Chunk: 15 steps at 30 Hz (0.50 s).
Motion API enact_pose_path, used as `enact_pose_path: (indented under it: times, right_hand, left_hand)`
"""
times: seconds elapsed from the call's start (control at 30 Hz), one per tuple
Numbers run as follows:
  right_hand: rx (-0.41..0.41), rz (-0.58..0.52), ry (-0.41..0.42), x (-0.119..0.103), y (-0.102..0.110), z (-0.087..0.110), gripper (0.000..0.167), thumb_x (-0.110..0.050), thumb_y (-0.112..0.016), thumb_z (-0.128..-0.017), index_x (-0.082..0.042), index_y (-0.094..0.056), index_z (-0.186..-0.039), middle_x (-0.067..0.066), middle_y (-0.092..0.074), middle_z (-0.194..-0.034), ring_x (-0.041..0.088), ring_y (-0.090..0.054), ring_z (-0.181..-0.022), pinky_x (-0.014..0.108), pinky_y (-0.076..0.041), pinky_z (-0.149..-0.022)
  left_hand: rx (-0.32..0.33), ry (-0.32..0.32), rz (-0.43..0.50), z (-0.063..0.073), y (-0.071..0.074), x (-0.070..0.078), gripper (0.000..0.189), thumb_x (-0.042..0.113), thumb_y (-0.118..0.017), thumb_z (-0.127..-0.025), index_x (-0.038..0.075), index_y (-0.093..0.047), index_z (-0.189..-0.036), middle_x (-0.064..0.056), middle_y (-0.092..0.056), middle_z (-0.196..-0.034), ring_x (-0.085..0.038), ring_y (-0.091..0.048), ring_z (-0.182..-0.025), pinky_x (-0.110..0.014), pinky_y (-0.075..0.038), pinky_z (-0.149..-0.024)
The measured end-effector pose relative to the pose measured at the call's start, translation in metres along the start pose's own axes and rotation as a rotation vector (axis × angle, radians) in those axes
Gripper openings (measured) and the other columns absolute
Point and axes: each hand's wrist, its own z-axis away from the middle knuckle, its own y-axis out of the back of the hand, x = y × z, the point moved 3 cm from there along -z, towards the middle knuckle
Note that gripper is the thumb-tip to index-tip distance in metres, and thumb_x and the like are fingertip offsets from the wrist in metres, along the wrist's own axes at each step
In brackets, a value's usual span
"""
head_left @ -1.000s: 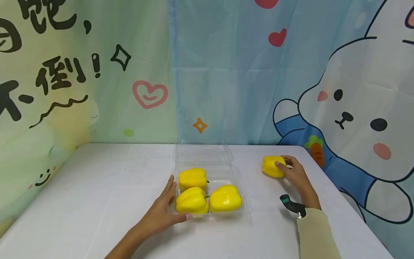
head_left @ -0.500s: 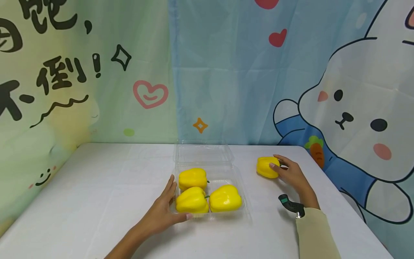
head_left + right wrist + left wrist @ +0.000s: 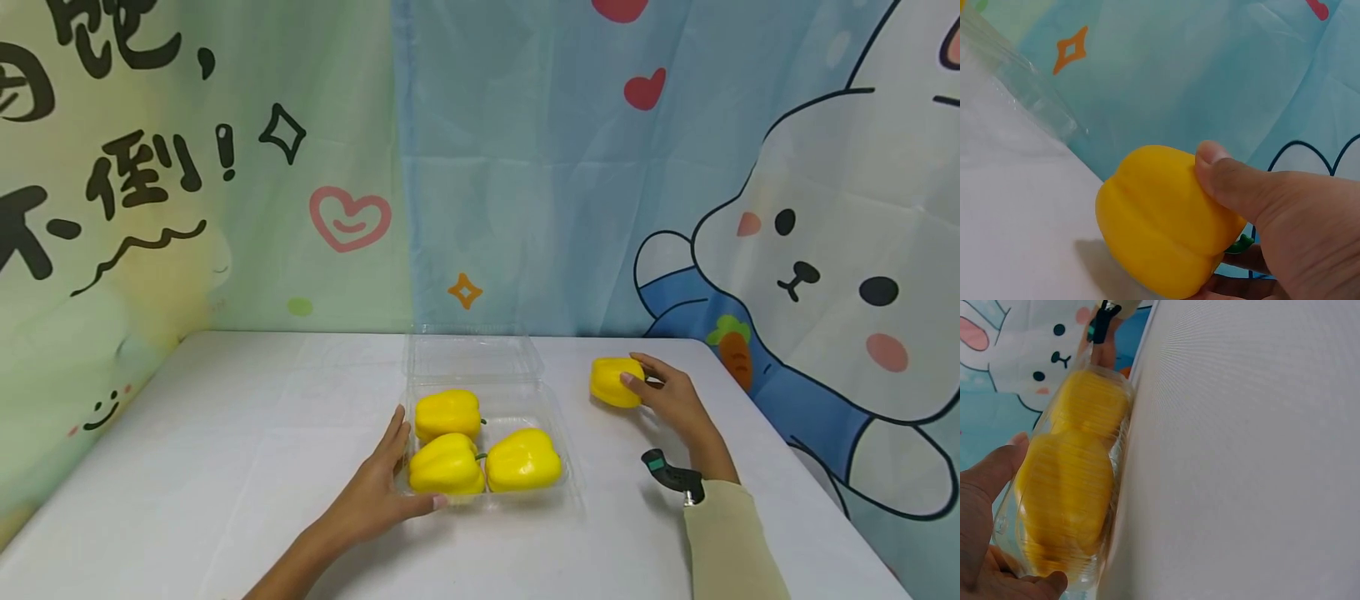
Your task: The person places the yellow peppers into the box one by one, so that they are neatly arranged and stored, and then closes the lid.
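Note:
A clear plastic clamshell box [image 3: 536, 408], its lid [image 3: 472, 354] folded back, holds three yellow bell peppers. They are a rear pepper [image 3: 446, 415], a front left pepper [image 3: 446, 467] and a front right pepper [image 3: 523, 460]. My left hand [image 3: 378, 492] grips the box's near left corner, thumb [image 3: 1004, 465] at the front wall and fingers along the left side. Farther right, my right hand [image 3: 671, 404] holds another yellow bell pepper [image 3: 611, 383] by its stem end. In the right wrist view the thumb presses on top, and the green stem [image 3: 1240, 244] shows beside the palm.
A white cloth-covered table [image 3: 247, 433] bears the box. A printed backdrop [image 3: 525, 183] with a rabbit and hearts hangs close behind it and along the right edge. A black curved device [image 3: 675, 477] is strapped at the right wrist.
My right hand has carried its bell pepper a little to the left, slowing and rising slightly over the last half second. The left hand and the box stay where they were.

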Motion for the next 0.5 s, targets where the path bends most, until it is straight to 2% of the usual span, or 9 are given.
enact_pose_path:
  times: [0.33,0.5]
  right_hand:
    - [-0.001,-0.018,0.056,-0.016,-0.01,0.001,0.078,-0.055,-0.062,-0.09,-0.014,-0.036,-0.152,0.023,-0.037,-0.148,0.042,-0.044,-0.127,0.046,-0.046,-0.099]
    - [0.016,-0.01,0.079,-0.024,-0.014,0.003,0.076,-0.053,-0.063,-0.09,-0.013,-0.039,-0.15,0.022,-0.04,-0.147,0.041,-0.046,-0.125,0.047,-0.048,-0.096]
  left_hand:
    - [0.002,-0.008,0.005,0.001,0.0,-0.001,0.116,0.041,-0.085,-0.074,-0.003,-0.012,-0.153,-0.008,0.004,-0.162,-0.028,-0.02,-0.143,-0.041,-0.032,-0.108]
    - [0.0,-0.013,0.009,0.001,0.0,0.0,0.116,0.042,-0.085,-0.074,-0.002,-0.012,-0.153,-0.006,0.005,-0.162,-0.028,-0.022,-0.143,-0.04,-0.032,-0.108]
